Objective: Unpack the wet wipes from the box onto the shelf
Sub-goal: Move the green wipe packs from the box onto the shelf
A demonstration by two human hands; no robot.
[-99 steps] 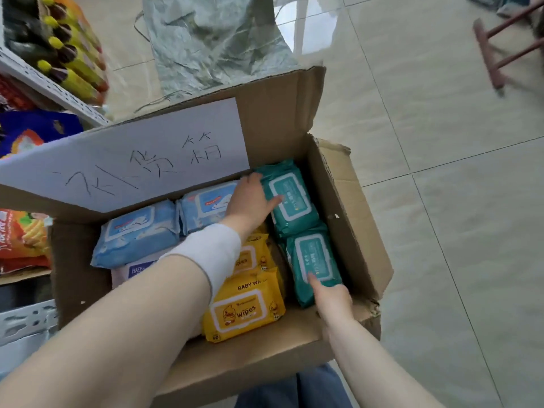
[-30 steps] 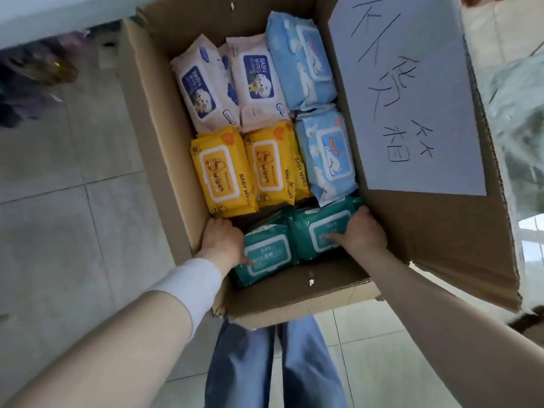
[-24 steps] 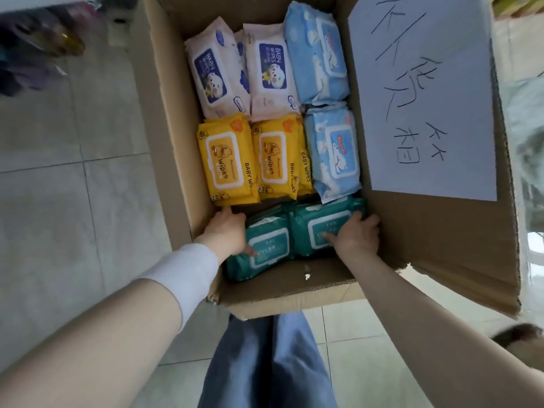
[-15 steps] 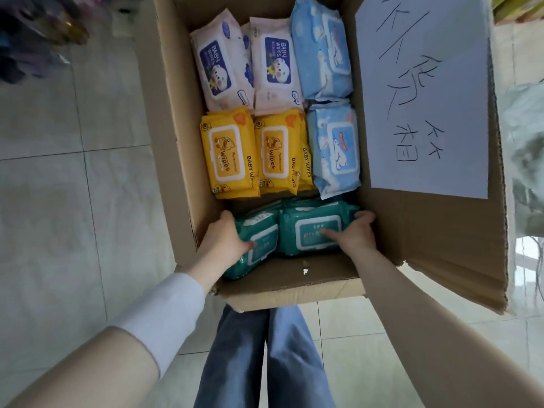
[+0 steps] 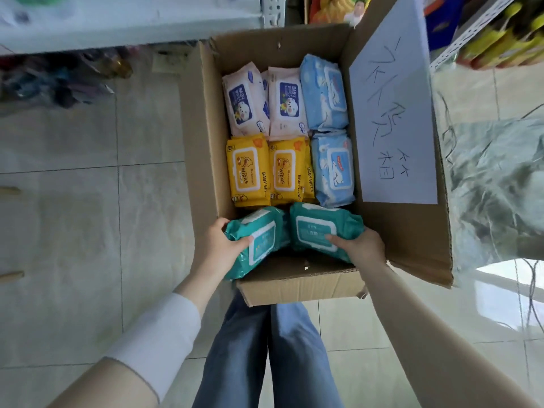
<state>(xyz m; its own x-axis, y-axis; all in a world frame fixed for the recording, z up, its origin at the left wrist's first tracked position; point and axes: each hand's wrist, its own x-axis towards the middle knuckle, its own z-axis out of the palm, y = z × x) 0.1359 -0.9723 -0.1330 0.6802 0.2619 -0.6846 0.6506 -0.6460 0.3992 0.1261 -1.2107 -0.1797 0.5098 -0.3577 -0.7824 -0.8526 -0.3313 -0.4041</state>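
An open cardboard box (image 5: 206, 148) stands on the floor in front of my legs. Inside lie two yellow wipes packs (image 5: 266, 172), two pale pink packs (image 5: 262, 98) and two light blue packs (image 5: 329, 136). My left hand (image 5: 219, 248) grips one teal wipes pack (image 5: 259, 240) from its left end. My right hand (image 5: 363, 248) grips a second teal pack (image 5: 319, 228) from its right end. Both teal packs are lifted and tilted above the near end of the box.
A white shelf board (image 5: 129, 22) runs along the top left, with dark goods under it. The box flap on the right carries a white handwritten sheet (image 5: 394, 119). Another shelf with yellow bottles (image 5: 500, 33) is at top right. A crumpled plastic bag (image 5: 494, 187) lies right of the box.
Both hands have closed round the two teal packs and raised them out of the near end of the box, tilting them up. The other packs have not moved.
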